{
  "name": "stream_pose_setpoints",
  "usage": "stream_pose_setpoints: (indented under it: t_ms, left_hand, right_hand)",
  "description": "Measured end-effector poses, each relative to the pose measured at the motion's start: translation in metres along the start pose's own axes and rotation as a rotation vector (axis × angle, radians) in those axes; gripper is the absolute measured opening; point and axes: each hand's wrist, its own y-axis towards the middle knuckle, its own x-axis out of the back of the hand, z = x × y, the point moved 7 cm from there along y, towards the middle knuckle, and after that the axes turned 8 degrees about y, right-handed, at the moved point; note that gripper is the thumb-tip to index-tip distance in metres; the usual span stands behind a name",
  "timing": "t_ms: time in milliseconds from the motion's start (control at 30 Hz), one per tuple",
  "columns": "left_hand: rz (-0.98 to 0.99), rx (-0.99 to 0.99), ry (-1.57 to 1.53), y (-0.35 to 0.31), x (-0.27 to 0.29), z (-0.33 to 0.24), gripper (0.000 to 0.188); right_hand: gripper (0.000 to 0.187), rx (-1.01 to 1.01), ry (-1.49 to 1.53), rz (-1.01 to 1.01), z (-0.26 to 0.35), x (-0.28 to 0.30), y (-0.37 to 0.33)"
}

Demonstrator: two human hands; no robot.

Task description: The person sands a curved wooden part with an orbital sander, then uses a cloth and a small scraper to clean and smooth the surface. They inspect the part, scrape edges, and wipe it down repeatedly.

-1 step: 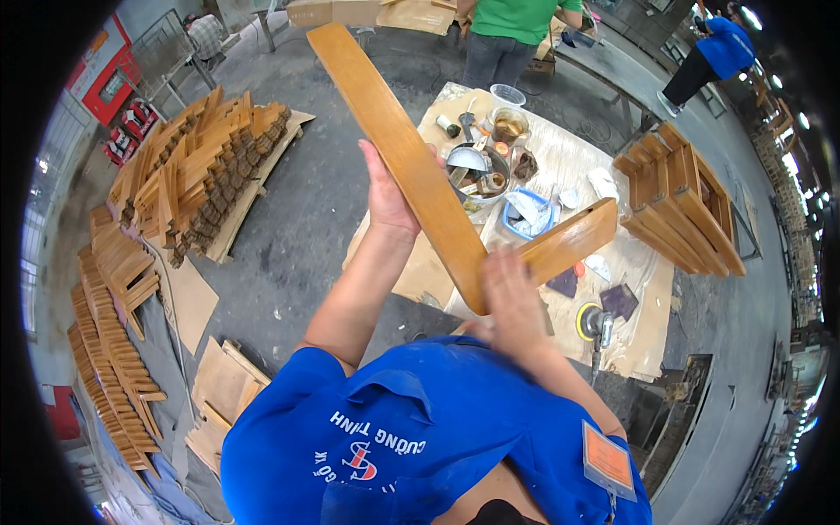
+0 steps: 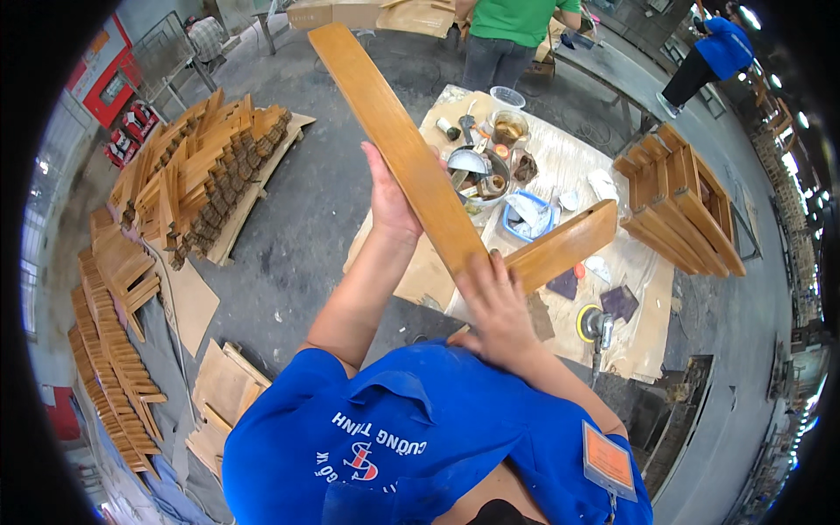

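A long, varnished brown wooden board (image 2: 385,109) slants across in front of me, its far end up to the left. My left hand (image 2: 394,201) is closed around it near the middle, thumb along the left edge and fingertips showing at the right edge. On the board's near end lies my right hand (image 2: 500,311), palm down, fingers stretched out and thumb apart. A shorter board (image 2: 564,243) with a small hole near its far end runs off to the right from beside my right hand. Whether the two boards are joined is hidden by that hand.
A paper-covered table (image 2: 647,341) bears a metal bowl of tools (image 2: 497,166), a blue-rimmed tub (image 2: 528,214), a plastic cup (image 2: 508,128) and a yellow-edged sander (image 2: 595,325). Stacked wooden parts (image 2: 210,166) stand left, wooden frames (image 2: 678,201) right. A person in green (image 2: 512,22) stands beyond.
My right hand has slid left and slightly away from me over the board's near end. My left hand and the boards have hardly moved.
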Motion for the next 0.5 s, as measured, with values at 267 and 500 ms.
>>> stream_pose_setpoints:
  t_ms: [267, 500]
  left_hand:
    - [0.245, -0.053, 0.126, -0.005, -0.019, -0.008, 0.076]
    - [0.293, -0.014, 0.195, -0.025, -0.027, -0.010, 0.088]
  right_hand:
    - [0.088, -0.244, -0.196, -0.274, -0.080, 0.029, -0.009]
    - [0.061, -0.457, -0.047, -0.779, -0.185, 0.101, -0.076]
